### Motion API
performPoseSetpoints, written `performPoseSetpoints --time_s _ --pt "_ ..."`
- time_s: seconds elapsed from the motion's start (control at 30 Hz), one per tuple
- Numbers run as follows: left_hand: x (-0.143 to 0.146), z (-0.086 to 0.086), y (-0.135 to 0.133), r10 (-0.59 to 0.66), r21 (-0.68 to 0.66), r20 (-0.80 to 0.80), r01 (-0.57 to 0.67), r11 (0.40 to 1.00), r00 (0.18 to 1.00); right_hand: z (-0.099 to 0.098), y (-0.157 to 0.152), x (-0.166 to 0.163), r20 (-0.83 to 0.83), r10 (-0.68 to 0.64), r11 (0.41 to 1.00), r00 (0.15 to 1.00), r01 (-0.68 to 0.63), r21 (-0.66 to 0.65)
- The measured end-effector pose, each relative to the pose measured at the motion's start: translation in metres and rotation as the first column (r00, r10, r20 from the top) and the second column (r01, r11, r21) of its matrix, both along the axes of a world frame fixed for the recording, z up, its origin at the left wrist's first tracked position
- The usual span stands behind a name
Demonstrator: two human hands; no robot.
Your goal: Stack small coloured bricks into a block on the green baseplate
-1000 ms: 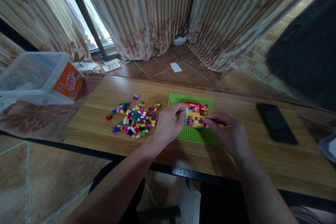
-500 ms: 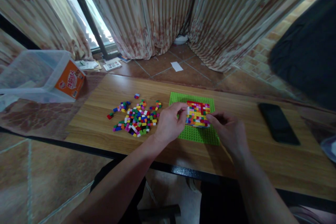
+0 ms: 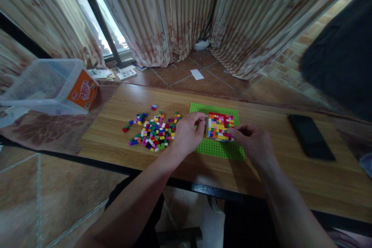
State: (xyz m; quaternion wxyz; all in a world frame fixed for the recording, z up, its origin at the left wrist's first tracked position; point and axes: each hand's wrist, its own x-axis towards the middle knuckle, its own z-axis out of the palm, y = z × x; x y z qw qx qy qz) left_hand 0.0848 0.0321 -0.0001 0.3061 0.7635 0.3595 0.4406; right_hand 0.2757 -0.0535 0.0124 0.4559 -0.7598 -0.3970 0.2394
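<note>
A block of small multicoloured building bricks (image 3: 220, 126), with red along its far edge and yellow and white among its studs, stands on a green studded baseplate (image 3: 216, 151). At its left edge is my left hand (image 3: 188, 131), fingers curled and fingertips close against the side; whether they hold a brick is hidden. My right hand (image 3: 255, 139) is at the right edge, thumb and forefinger closed together by the block's top corner. Anything between those fingertips is too small to make out. Left of my left hand lies a loose pile of mixed bricks (image 3: 157, 133).
The wooden table (image 3: 110, 124) also bears a dark phone (image 3: 311, 137) at the right. A single small brick piece (image 3: 154, 107) lies behind the pile. On the floor stand a clear plastic box (image 3: 43, 104) with an orange label and a white paper (image 3: 197, 74); curtains (image 3: 180, 15) hang behind.
The view has shifted slightly, so everything sits a little further right. Both hands stay at the brick block, with only slight finger movement.
</note>
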Motion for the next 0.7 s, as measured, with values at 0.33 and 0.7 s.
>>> performPoseSetpoints --time_s 0.33,0.7 --pt "-0.034 0.008 0.045 0.218 -0.055 0.130 -0.213 0.976 0.967 -0.002 -0.008 -0.007 0.086 -0.091 0.990 0.992 0.081 0.119" --pt "-0.047 0.004 0.068 0.284 -0.182 0.343 -0.233 0.955 0.895 -0.015 -0.011 -0.090 0.556 0.381 0.781 0.738 -0.579 0.233"
